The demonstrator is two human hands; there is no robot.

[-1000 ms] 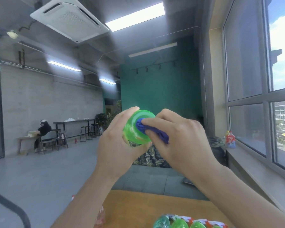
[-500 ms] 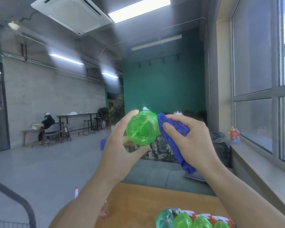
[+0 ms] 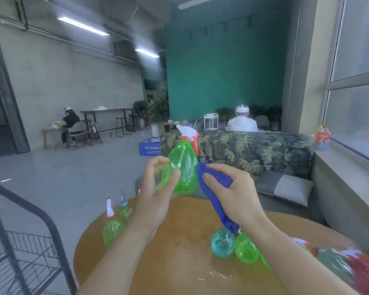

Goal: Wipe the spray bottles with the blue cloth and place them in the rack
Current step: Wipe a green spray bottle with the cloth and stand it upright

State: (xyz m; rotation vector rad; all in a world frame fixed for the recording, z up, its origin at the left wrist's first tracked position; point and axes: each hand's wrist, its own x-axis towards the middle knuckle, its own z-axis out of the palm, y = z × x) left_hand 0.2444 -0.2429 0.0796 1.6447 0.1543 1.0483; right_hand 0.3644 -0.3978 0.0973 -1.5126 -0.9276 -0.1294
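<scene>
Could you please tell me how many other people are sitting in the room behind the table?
2. A person in black sits at a small table far left; a person in white sits behind the patterned sofa. Others may be hidden behind it.

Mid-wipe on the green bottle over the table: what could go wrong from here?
1. The left hand holds the green spray bottle only by its lower body, so the cloth's push could twist it loose.
2. The blue cloth in the right hand hangs onto the lying bottles and might drag them.
</scene>
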